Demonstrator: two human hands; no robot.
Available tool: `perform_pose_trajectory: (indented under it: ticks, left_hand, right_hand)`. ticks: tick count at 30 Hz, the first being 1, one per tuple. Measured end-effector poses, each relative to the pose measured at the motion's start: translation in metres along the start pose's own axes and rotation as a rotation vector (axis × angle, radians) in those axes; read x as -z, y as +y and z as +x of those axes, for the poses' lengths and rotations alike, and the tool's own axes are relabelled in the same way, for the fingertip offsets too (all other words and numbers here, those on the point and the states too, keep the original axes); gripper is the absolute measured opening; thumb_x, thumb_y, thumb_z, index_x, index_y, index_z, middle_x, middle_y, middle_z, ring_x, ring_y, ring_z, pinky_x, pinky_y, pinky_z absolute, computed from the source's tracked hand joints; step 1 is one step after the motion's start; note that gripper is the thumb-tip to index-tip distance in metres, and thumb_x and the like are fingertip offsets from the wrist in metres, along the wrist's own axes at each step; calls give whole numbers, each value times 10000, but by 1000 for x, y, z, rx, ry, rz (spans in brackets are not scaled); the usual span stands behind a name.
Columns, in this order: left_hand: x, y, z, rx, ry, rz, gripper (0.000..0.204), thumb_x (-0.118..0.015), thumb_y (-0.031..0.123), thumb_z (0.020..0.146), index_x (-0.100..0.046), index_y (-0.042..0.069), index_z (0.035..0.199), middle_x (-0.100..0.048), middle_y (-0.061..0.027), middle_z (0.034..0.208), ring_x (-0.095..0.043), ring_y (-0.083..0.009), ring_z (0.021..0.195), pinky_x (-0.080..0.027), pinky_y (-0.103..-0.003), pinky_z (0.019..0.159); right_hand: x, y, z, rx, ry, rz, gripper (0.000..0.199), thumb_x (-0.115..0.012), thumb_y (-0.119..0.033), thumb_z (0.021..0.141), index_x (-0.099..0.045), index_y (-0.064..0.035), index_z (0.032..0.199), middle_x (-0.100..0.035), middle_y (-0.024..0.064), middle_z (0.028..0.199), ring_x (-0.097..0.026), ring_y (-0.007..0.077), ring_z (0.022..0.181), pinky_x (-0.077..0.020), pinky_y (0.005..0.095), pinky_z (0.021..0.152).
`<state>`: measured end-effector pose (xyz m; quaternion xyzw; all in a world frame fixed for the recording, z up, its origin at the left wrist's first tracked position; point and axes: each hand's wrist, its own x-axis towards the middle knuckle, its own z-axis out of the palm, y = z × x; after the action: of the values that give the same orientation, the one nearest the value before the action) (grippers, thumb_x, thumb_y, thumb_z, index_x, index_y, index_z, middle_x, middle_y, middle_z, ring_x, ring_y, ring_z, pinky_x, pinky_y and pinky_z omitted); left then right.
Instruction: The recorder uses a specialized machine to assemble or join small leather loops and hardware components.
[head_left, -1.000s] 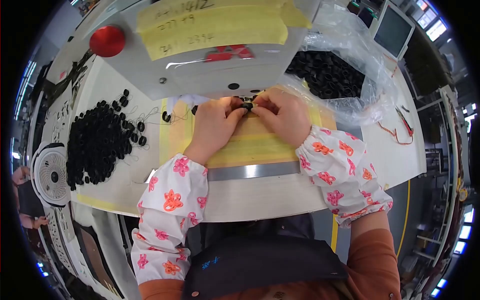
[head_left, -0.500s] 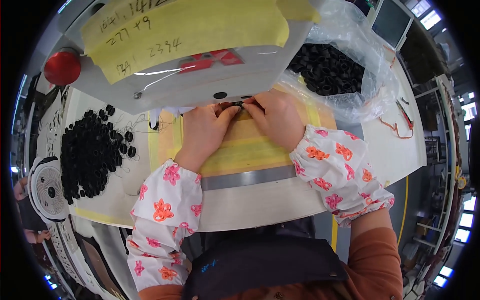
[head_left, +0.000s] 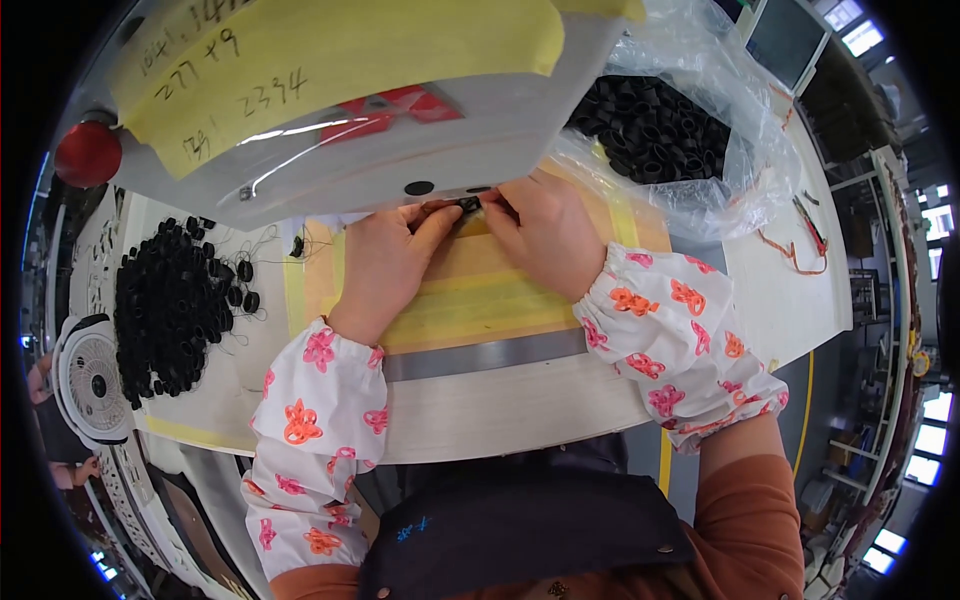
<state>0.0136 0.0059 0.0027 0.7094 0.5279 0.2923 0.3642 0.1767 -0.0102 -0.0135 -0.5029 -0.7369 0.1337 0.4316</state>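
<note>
Both hands meet under the front edge of a grey sewing machine head [head_left: 350, 175]. My left hand [head_left: 383, 262] is closed, with thumb and fingertips pinching a small black fabric loop [head_left: 469, 204]. My right hand [head_left: 548, 232] pinches the same loop from the right side, its fingers bent. The machine hides part of the loop and the far fingertips, and the needle is out of sight. Beneath my hands lies a worktop [head_left: 480, 300] covered with yellow tape.
A pile of black loops [head_left: 170, 310] with loose threads lies at left, beside a white fan [head_left: 98, 385]. At right, a clear plastic bag [head_left: 755, 150] holds many black loops [head_left: 655, 130]. Red-handled snippers [head_left: 812, 228] lie farther right. A red knob [head_left: 88, 153] juts out at the machine's left.
My left hand has shifted slightly left and the loop appears a little farther left. The machine also sits further left in the picture, as the view has moved a little.
</note>
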Motion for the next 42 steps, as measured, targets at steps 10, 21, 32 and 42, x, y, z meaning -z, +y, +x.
perform_pose_trajectory:
  ticks: [10, 21, 32, 42]
  left_hand:
    - [-3, 4, -1, -267, 132, 311, 189, -592, 210, 754, -642, 27, 759, -590, -91, 577, -554, -212, 494, -407, -286, 492]
    - [-4, -7, 6, -9, 71, -31, 254, -620, 268, 743, -655, 23, 803, -604, -79, 597, -547, -128, 501, -405, -245, 503]
    - [2, -1, 13, -24, 7, 68, 264, -621, 305, 759, -629, 43, 737, -539, -15, 545, -469, -91, 506, -364, -250, 483]
    - [-7, -15, 15, -96, 36, 90, 370, -638, 338, 758, -530, 12, 621, -420, 7, 459, -346, -65, 432, -283, -270, 421]
  right_hand:
    - [-3, 0, 3, -6, 9, -31, 90, -551, 15, 701, -526, 26, 786, -556, 159, 723, -547, 320, 625, -445, 360, 547]
    - [-3, 0, 1, -65, 17, 48, 63, -583, -15, 716, -563, 34, 751, -582, 160, 651, -566, 288, 574, -441, 324, 518]
    - [4, -3, 5, -70, -10, -3, 80, -561, -32, 715, -492, 7, 726, -535, 176, 693, -534, 354, 656, -434, 411, 565]
    - [2, 3, 2, -42, -46, -70, 92, -565, -44, 717, -489, 7, 726, -537, 174, 691, -534, 359, 644, -433, 416, 549]
